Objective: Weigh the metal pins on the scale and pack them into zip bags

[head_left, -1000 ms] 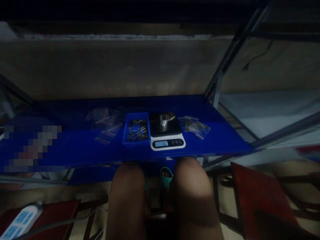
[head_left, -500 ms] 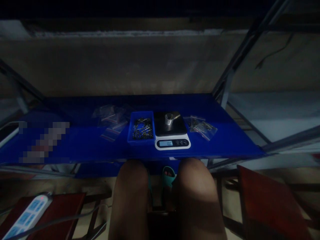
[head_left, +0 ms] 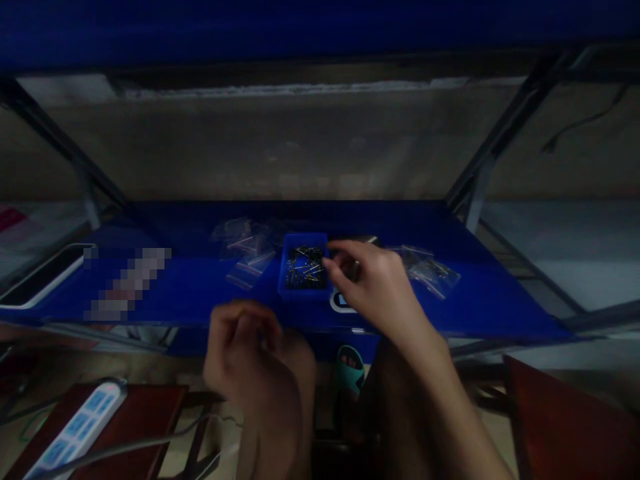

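Blue plastic tray (head_left: 305,289), small, rectangular and open-topped, sits on the blue shelf (head_left: 480,300) of a metal rack, filled with a loose tangle of thin metal pins (head_left: 304,267), dark with some bright glints. Right hand (head_left: 373,287) is over the shelf just right of the tray, back of the hand up, fingers loosely curled with thumb and forefinger close together at the tray's right rim; lighting is dim and I cannot tell whether a pin is pinched between them. This hand covers most of the scale (head_left: 341,303), of which only a white rounded corner and a strip of lit display show below the palm. Left hand (head_left: 247,353) is lower, in front of the shelf edge above the knee, fingers curled inward, blurred; cannot tell whether it holds anything. Left of the tray: small clear plastic bags (head_left: 245,250) with red strips, limp and glossy, lying in a loose heap. Right of the scale: more clear bags (head_left: 433,270), these holding dark contents. A white power strip (head_left: 75,433) with blue sockets lies on a reddish-brown stool, lower left.
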`<control>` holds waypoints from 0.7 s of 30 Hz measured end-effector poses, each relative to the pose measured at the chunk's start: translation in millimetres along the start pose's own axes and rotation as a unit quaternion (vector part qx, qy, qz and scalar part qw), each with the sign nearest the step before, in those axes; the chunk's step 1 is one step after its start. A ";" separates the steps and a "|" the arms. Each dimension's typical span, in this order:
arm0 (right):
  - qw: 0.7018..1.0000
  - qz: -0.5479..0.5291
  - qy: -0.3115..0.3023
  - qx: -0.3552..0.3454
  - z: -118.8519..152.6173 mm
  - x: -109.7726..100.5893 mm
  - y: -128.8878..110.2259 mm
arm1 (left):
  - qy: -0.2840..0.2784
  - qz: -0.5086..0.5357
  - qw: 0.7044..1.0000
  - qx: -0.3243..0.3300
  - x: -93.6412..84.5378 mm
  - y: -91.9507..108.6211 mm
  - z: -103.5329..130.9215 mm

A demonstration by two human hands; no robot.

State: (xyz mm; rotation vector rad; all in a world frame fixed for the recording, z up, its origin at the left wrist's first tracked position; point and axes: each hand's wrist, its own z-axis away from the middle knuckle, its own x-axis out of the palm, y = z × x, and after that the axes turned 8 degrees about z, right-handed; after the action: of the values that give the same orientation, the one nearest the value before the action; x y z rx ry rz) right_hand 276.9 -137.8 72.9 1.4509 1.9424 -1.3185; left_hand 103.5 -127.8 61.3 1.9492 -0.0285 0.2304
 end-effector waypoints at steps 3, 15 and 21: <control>0.977 0.088 -0.185 -0.053 -42.5 14.5 -5.3 | 0.007 0.091 0.996 -0.024 10.1 -5.4 -28.7; 0.944 0.142 -0.295 -0.026 -63.6 48.2 -23.6 | -0.018 0.012 0.999 -0.044 37.1 -54.5 -96.5; 0.967 0.048 -0.249 -0.035 -60.0 56.4 -3.7 | -0.009 0.026 0.999 -0.037 34.3 -50.8 -80.6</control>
State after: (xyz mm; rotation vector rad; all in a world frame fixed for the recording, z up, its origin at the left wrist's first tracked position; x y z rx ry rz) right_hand 264.6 -57.1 61.8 1.0361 1.5517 -1.3906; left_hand 131.7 -31.2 50.1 1.8786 -0.0994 0.2429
